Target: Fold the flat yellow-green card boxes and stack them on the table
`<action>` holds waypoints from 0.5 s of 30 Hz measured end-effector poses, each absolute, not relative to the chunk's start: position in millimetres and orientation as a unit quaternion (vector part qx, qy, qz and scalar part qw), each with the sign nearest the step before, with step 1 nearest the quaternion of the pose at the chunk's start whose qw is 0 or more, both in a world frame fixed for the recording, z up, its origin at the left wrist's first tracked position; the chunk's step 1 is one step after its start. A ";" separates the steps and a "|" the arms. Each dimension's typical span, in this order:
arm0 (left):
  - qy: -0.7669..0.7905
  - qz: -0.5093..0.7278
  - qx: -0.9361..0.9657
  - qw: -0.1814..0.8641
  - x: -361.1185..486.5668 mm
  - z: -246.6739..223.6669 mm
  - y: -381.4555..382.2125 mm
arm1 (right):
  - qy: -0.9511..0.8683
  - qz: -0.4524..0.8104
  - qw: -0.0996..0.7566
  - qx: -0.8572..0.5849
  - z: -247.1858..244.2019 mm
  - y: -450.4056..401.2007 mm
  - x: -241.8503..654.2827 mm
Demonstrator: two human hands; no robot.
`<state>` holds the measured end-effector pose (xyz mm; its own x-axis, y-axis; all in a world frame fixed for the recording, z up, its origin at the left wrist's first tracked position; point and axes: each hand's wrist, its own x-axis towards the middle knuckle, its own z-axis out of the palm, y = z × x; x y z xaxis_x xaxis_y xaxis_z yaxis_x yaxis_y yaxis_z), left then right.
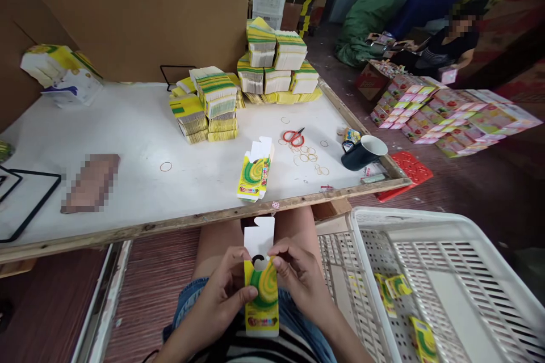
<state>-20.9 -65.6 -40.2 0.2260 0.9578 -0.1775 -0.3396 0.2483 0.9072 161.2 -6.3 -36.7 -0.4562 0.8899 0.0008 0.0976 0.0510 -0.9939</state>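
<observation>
A yellow and green printed carton (261, 300) with a white open flap is held upright over the lap, below the table's front edge. My left hand (227, 289) grips its left side, thumb across the front. At the upper right edge of the carton, my right hand (296, 272) pinches it between thumb and forefinger. A small pile of similar cartons (253, 176) lies on the white table (136, 125), just beyond the hands. Farther back stand bundled stacks of flat cartons (215, 96) and a second group of stacks (276, 68).
Red scissors (293, 137), rubber bands (309, 153) and a dark mug (364, 153) are on the table's right part. A white basket (426, 221) at the right holds several cartons. A person (443, 48) sits behind stacked pink boxes (451, 113).
</observation>
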 end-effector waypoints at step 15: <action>0.524 0.440 0.487 0.542 -21.3 -46.4 -53.6 | -0.611 0.607 0.253 -0.442 -25.2 6.5 165.0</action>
